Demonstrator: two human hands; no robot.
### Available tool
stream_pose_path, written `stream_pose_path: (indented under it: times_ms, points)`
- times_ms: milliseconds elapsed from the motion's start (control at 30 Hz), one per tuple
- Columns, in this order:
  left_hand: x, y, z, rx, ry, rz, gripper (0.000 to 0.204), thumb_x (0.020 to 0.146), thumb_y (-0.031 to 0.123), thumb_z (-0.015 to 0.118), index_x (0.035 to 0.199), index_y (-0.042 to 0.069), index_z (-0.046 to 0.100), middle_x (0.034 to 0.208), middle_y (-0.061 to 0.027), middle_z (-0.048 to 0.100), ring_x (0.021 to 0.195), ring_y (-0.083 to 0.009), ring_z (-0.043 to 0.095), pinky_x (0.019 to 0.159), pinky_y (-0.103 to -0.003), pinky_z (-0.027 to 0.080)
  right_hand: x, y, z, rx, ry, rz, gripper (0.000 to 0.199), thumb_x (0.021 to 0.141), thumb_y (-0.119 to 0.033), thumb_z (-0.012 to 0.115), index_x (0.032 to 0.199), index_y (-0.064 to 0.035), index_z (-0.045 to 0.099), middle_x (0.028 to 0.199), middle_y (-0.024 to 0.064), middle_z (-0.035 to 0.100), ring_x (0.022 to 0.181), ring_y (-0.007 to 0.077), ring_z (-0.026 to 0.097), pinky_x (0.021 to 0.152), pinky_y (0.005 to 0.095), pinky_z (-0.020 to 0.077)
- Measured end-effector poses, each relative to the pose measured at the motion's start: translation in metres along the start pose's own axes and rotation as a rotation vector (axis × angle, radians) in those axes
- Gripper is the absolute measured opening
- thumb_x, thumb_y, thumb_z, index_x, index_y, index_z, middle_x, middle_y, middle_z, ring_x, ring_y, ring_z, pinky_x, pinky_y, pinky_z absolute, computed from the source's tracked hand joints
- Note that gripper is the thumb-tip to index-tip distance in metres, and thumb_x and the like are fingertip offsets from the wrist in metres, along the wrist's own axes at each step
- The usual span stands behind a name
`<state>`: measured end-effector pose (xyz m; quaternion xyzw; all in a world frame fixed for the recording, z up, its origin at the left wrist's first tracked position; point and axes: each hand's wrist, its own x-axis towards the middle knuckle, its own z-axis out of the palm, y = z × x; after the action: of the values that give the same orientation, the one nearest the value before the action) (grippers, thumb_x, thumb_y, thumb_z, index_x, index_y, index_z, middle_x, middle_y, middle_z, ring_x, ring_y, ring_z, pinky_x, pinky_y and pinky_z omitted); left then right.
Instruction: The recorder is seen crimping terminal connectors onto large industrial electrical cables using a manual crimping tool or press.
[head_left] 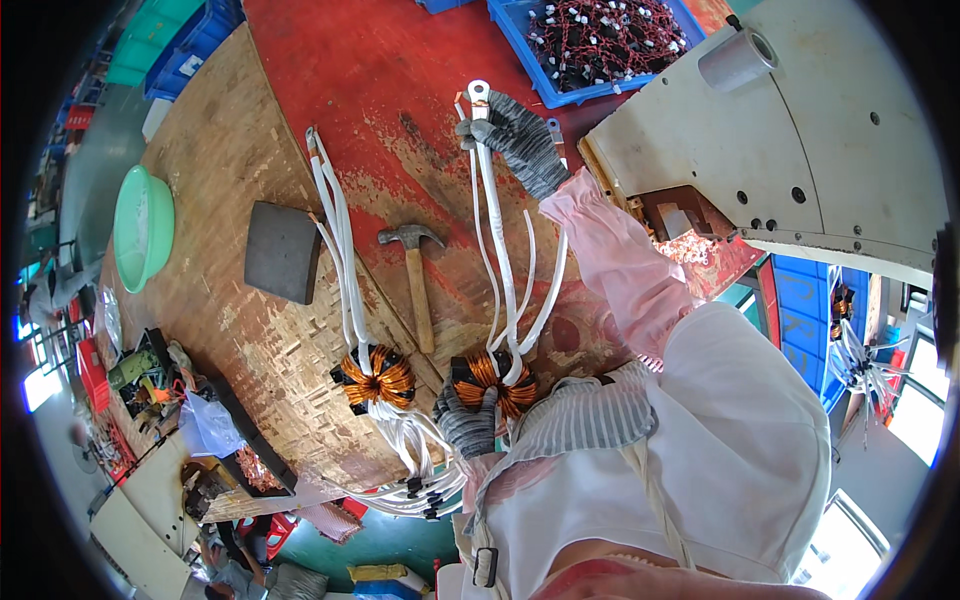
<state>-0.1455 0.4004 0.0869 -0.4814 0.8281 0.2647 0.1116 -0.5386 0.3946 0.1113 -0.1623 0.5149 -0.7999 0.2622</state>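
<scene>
Two-handed hold: gripping the copper coil [518, 398] by the table's [225, 345] near edge with left hand [468, 425], pinching white cable [497, 250] at the far end with right hand [522, 140], long axis away from body, metal lug [480, 108] just past right fingertips.

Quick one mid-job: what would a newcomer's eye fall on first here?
Probably the two copper coils, side by side at lower centre: the left coil, and the right coil with the gloved left hand against it. Next, the long white lead running up from the right coil to the gloved right hand at top centre. Then the hammer between them and the blue tray of tangled wires above.
</scene>
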Motion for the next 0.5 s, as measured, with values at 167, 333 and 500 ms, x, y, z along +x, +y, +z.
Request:
stream_pose_path:
  times_ms: [167, 333, 500]
  points:
    - [-0.001, -0.020, 0.008, -0.302, -0.027, 0.020, 0.077, 0.059, 0.037, 0.075, 0.120, 0.005, 0.041, 0.113, -0.0208, 0.046, 0.102, -0.0385, 0.045, 0.087, -0.044, 0.037, -0.001, -0.002, 0.003, 0.007, -0.017, -0.025, 0.038, 0.081, -0.010, 0.058, 0.116, -0.0010, 0.046, 0.089, 0.0121, 0.061, 0.077, 0.0184, 0.061, 0.073, 0.0297, 0.0514]
    - [-0.003, -0.016, 0.008, -0.250, 0.023, 0.056, 0.070, 0.061, 0.032, 0.074, 0.118, 0.003, 0.043, 0.111, -0.0199, 0.047, 0.100, -0.0366, 0.047, 0.085, -0.042, 0.039, -0.001, -0.005, 0.004, 0.007, -0.012, -0.010, 0.035, 0.082, -0.011, 0.057, 0.114, -0.0010, 0.048, 0.088, 0.0112, 0.061, 0.078, 0.0175, 0.061, 0.073, 0.0295, 0.0513]
    - [-0.003, -0.018, 0.010, -0.258, 0.004, 0.013, 0.074, 0.061, 0.035, 0.074, 0.120, 0.006, 0.041, 0.113, -0.0212, 0.045, 0.103, -0.0384, 0.045, 0.086, -0.044, 0.038, -0.003, -0.005, 0.016, -0.113, -0.074, -0.047, 0.031, 0.085, -0.009, 0.053, 0.114, 0.0000, 0.048, 0.091, 0.0093, 0.059, 0.083, 0.0161, 0.059, 0.075, 0.0291, 0.0515]
